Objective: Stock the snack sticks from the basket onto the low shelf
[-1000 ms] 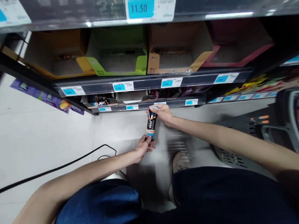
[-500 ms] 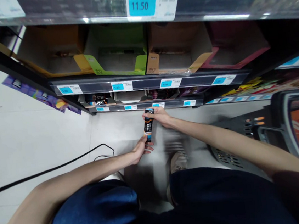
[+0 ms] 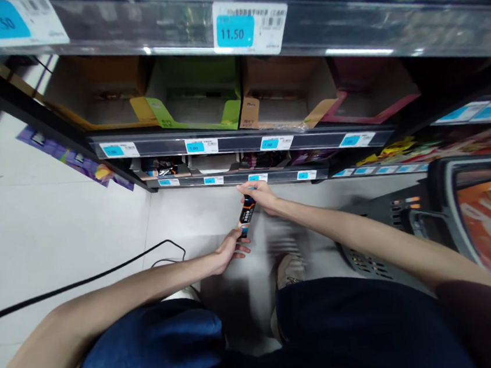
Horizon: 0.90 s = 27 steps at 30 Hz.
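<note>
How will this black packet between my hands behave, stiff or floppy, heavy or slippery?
The black packet is probably light, being slim. It seems fairly stiff, running straight between the left hand and right hand. Its smooth-looking wrapper may be slippery.

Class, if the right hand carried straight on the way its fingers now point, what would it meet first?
The right hand would probably meet the lowest shelf's front edge, though depth is unclear: it may pass in front.
</note>
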Each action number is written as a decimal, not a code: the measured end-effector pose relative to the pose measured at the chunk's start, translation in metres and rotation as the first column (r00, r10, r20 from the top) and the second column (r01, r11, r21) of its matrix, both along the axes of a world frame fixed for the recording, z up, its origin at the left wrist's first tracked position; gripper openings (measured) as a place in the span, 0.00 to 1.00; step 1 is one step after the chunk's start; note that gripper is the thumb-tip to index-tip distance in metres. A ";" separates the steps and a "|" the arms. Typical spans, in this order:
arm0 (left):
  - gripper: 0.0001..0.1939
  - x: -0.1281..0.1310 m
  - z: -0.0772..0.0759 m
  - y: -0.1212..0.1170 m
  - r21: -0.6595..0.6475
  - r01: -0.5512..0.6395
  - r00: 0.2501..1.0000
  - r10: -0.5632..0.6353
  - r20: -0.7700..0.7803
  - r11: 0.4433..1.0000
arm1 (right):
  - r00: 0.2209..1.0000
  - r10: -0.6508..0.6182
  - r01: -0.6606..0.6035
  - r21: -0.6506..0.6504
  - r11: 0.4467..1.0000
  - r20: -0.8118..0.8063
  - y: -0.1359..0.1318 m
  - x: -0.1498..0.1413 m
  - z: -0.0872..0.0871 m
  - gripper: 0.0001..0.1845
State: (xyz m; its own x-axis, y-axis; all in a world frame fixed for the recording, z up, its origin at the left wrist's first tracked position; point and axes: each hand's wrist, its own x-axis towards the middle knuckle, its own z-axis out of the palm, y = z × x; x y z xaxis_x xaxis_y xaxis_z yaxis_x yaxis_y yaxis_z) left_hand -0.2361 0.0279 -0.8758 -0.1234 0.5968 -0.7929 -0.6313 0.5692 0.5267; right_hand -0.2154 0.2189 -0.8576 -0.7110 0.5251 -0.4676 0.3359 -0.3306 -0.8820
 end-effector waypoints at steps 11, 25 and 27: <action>0.15 -0.002 -0.014 0.005 -0.041 -0.017 0.974 0.008 -0.225 0.999 | 0.999 0.042 -0.042 0.102 0.994 0.006 0.009 -0.003 -0.012 0.25; 0.17 -0.015 -0.010 0.003 -0.131 0.319 0.699 -0.326 -0.637 0.939 | 0.965 0.256 -0.262 0.311 0.913 0.062 0.028 0.009 -0.014 0.18; 0.25 -0.019 -0.013 0.003 -0.060 0.319 0.600 -0.251 -0.759 0.946 | 0.974 0.216 -0.228 0.341 0.912 0.074 0.024 0.010 -0.013 0.16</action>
